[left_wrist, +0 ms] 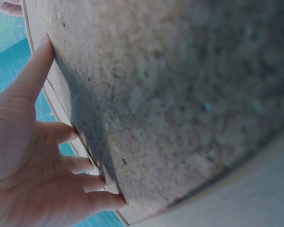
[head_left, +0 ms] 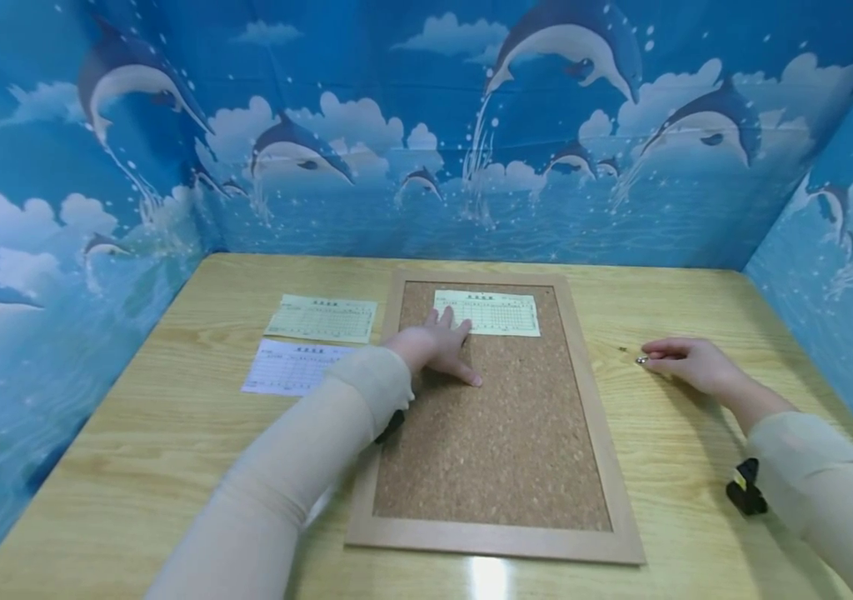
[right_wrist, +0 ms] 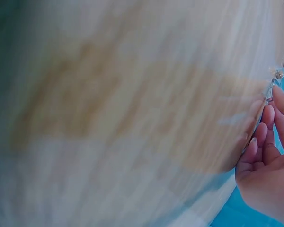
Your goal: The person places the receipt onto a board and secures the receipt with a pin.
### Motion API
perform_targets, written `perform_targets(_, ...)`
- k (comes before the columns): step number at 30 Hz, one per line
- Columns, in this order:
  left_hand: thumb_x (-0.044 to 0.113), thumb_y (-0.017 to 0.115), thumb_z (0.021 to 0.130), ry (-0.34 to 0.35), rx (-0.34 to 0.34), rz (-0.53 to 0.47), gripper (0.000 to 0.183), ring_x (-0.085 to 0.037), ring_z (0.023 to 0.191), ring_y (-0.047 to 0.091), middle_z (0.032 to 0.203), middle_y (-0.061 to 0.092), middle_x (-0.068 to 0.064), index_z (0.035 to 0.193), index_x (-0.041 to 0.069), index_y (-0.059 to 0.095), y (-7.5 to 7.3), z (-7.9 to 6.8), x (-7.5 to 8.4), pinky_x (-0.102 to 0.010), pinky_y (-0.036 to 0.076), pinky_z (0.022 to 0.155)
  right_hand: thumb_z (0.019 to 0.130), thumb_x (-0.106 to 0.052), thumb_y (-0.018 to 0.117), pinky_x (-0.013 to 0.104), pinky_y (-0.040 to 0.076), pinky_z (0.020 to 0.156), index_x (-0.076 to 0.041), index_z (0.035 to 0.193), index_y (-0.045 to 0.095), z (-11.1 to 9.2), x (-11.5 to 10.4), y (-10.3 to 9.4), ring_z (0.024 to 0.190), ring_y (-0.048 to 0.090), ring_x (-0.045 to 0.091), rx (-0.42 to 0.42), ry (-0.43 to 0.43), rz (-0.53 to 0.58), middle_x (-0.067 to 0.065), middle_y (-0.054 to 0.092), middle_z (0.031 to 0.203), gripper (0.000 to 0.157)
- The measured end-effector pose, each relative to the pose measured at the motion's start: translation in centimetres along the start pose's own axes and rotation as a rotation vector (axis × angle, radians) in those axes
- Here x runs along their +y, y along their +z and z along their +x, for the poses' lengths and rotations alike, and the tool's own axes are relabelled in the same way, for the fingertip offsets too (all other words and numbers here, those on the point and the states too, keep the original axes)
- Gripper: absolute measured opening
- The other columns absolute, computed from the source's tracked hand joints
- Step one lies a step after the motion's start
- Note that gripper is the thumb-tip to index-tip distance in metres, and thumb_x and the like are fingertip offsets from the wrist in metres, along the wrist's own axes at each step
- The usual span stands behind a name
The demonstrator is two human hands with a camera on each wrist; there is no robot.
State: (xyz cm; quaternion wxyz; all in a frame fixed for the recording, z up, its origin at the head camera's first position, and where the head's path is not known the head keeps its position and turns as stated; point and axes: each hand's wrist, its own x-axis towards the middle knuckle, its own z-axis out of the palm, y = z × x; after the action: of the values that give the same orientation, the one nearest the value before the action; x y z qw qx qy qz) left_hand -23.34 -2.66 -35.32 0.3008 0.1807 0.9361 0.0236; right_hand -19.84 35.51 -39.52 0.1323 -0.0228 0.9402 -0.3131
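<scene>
My left hand lies spread on the cork board, its fingertips at the lower left edge of a pale green printed slip. The slip lies flat near the board's top. In the left wrist view the fingers are nearly straight and press on the cork. Right of the board, my right hand pinches a small shiny metal piece between thumb and fingertips, low over the table. A tiny brass-coloured piece lies just beyond those fingertips. The metal piece is too small to name.
Left of the board, another green slip and a white printed slip lie on the wooden table; my left sleeve covers part of the white one. A wooden frame edges the cork. Dolphin-printed curtains stand at the back and sides.
</scene>
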Motion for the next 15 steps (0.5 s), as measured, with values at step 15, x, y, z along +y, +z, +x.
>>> perform_targets(15, 0.064, 0.060, 0.077, 0.016, 0.005, -0.014, 0.103, -0.033, 0.140, -0.008, 0.155, -0.009, -0.014, 0.152, 0.018, 0.005, 0.06, 0.04, -0.28, -0.050, 0.010, 0.110, 0.090, -0.037, 0.061, 0.021, 0.045, 0.070, 0.005, 0.127, 0.052, 0.26, -0.02, 0.46, 0.090, 0.053, 0.012, 0.019, 0.044, 0.051, 0.015, 0.060, 0.109, 0.056)
